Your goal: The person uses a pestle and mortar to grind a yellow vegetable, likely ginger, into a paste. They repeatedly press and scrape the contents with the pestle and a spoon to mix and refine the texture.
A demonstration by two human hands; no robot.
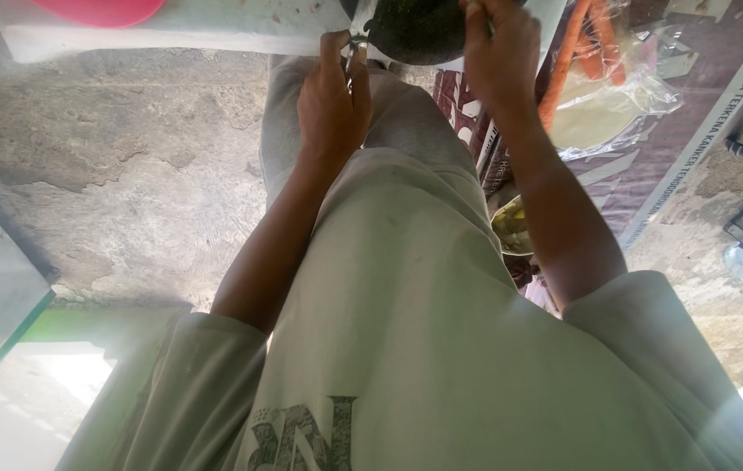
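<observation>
Dark round pan (415, 30) at the white board's (171, 30) near edge, left hand (332, 100) gripping its metal handle (356, 54), right hand (500, 52) closed on a utensil's grip.

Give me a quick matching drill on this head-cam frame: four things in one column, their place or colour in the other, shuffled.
Things:
1. dark round pan
2. carrots
3. pink dish
4. metal bowl

Place or colour:
A. top left corner, on the white board
B. orange, in a clear plastic bag at the right
C. between the left hand and right hand, top centre
D. low beside the right forearm, partly hidden

Pairs: 1-C, 2-B, 3-A, 4-D
</observation>
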